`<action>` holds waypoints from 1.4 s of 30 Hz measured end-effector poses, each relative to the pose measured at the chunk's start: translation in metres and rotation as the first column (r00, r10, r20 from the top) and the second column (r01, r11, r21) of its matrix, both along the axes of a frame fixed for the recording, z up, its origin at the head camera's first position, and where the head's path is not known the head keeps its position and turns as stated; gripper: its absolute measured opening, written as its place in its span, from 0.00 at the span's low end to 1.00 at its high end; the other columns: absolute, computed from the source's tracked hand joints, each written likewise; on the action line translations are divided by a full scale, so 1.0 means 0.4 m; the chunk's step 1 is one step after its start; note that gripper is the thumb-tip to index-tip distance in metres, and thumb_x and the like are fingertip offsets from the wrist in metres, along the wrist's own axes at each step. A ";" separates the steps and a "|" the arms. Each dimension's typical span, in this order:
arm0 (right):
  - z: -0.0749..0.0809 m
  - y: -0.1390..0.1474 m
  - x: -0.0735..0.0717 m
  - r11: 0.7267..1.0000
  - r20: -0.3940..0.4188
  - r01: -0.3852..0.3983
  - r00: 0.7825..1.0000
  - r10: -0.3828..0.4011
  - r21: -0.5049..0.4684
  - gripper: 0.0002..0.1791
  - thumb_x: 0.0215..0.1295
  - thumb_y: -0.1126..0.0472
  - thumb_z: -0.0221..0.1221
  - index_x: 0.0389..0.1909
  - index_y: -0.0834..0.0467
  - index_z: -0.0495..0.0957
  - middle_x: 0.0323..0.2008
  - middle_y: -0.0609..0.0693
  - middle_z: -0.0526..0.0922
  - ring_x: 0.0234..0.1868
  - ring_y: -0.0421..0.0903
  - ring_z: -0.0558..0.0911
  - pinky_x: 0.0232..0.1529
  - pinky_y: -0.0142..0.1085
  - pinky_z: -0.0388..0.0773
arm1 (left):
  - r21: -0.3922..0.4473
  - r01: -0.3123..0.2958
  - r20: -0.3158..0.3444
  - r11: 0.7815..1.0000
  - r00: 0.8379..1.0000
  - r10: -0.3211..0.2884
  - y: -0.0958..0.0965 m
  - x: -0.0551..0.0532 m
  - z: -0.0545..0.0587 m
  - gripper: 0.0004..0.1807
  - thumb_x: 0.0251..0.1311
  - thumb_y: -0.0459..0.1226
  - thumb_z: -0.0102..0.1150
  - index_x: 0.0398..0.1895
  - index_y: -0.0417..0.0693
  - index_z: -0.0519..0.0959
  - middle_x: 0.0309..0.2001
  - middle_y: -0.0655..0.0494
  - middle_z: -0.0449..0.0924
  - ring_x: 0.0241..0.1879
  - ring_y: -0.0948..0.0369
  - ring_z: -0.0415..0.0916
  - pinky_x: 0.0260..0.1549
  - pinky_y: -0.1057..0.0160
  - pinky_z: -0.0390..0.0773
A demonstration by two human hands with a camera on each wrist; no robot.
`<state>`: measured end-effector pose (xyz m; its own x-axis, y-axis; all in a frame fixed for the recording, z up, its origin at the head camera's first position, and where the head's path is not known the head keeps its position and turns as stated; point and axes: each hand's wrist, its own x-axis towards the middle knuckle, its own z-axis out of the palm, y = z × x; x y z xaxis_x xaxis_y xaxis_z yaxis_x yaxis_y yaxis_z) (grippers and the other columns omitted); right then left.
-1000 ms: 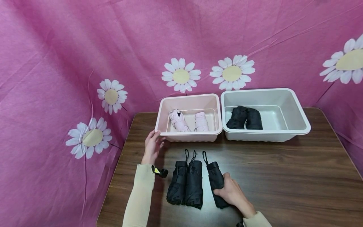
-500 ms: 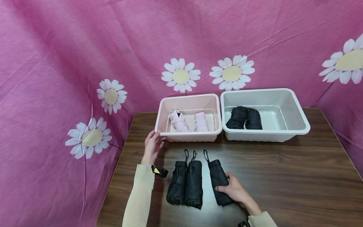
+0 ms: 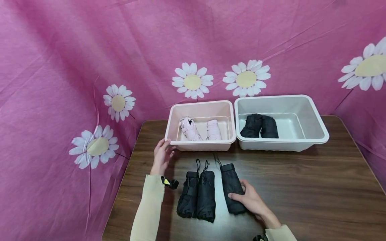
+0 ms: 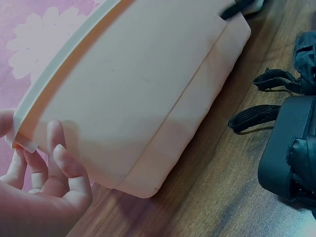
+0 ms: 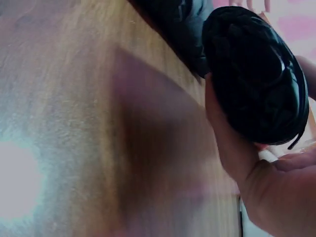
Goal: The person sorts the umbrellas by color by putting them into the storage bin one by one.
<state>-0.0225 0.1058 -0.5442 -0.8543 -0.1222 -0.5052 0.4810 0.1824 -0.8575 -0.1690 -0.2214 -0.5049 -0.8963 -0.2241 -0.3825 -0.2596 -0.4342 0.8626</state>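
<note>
My right hand (image 3: pixel 252 200) grips a folded black umbrella (image 3: pixel 230 180) round its lower half, thumb across the near side. In the right wrist view this umbrella's rounded end (image 5: pixel 254 74) faces the camera, raised above the table. Its loop strap points toward the bins. At the front left corner of a pink bin (image 3: pixel 208 146), my left hand (image 3: pixel 162 156) pinches the rim between thumb and fingers. Two more folded black umbrellas, a left one (image 3: pixel 188 195) and a right one (image 3: pixel 206 197), lie side by side on the table between my hands.
Inside the pink bin lie two pale pink bundles, one on the left (image 3: pixel 190 129) and one on the right (image 3: pixel 214 130). A larger white bin (image 3: pixel 277 144) beside it holds two black bundles (image 3: pixel 269 126). Behind the wooden table (image 3: pixel 316 187) hangs a pink cloth (image 3: pixel 150 43) with daisies.
My right hand has lifted the black umbrella off the table and moved it slightly toward the bins. The left hand keeps its place on the pink bin's corner.
</note>
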 end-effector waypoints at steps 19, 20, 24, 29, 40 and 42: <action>0.087 0.017 -0.015 0.997 -0.075 -0.001 0.997 -0.004 -0.073 0.35 0.56 0.60 0.66 0.63 0.61 0.61 0.47 0.60 0.81 0.41 0.46 0.82 0.42 0.35 0.78 | 0.002 0.003 0.004 1.000 1.000 -0.003 -0.001 0.002 0.001 0.08 0.65 0.37 0.58 0.45 0.52 0.73 0.27 0.62 0.80 0.25 0.64 0.78 0.26 0.69 0.73; 0.094 0.018 -0.016 0.997 -0.083 -0.008 0.997 0.001 -0.080 0.35 0.57 0.61 0.66 0.63 0.61 0.61 0.47 0.61 0.81 0.41 0.45 0.82 0.42 0.35 0.78 | 0.002 0.001 0.005 1.000 1.000 -0.001 0.000 0.003 0.002 0.09 0.65 0.37 0.58 0.45 0.52 0.73 0.27 0.62 0.80 0.25 0.64 0.78 0.26 0.69 0.73; 0.119 0.024 -0.018 0.995 -0.117 -0.023 0.993 0.011 -0.101 0.35 0.58 0.62 0.65 0.64 0.63 0.59 0.50 0.62 0.80 0.42 0.43 0.81 0.43 0.33 0.78 | -0.001 0.000 0.004 1.000 1.000 0.000 0.002 0.003 0.001 0.13 0.65 0.37 0.58 0.50 0.49 0.72 0.27 0.62 0.80 0.24 0.65 0.78 0.25 0.70 0.74; 0.148 0.036 -0.023 0.993 -0.156 -0.040 0.987 0.023 -0.112 0.35 0.60 0.63 0.63 0.65 0.63 0.58 0.55 0.64 0.77 0.45 0.38 0.81 0.45 0.30 0.77 | 0.007 0.002 0.002 1.000 1.000 -0.002 0.003 0.001 0.001 0.16 0.65 0.36 0.57 0.55 0.46 0.71 0.28 0.62 0.80 0.24 0.64 0.78 0.24 0.70 0.74; 0.191 0.065 -0.028 0.987 -0.220 -0.036 0.976 0.001 -0.157 0.31 0.63 0.68 0.57 0.66 0.65 0.58 0.58 0.69 0.73 0.44 0.33 0.80 0.42 0.32 0.80 | -0.005 -0.005 0.006 1.000 1.000 0.005 0.005 0.002 0.004 0.19 0.65 0.37 0.57 0.58 0.44 0.69 0.28 0.62 0.80 0.24 0.65 0.78 0.24 0.70 0.73; 0.196 0.069 -0.028 0.986 -0.233 -0.044 0.972 0.005 -0.163 0.31 0.63 0.68 0.56 0.66 0.65 0.57 0.58 0.70 0.73 0.45 0.33 0.81 0.42 0.32 0.80 | -0.013 -0.004 0.007 1.000 1.000 0.004 0.005 0.003 0.004 0.20 0.65 0.38 0.58 0.58 0.44 0.69 0.28 0.62 0.80 0.24 0.65 0.78 0.25 0.70 0.74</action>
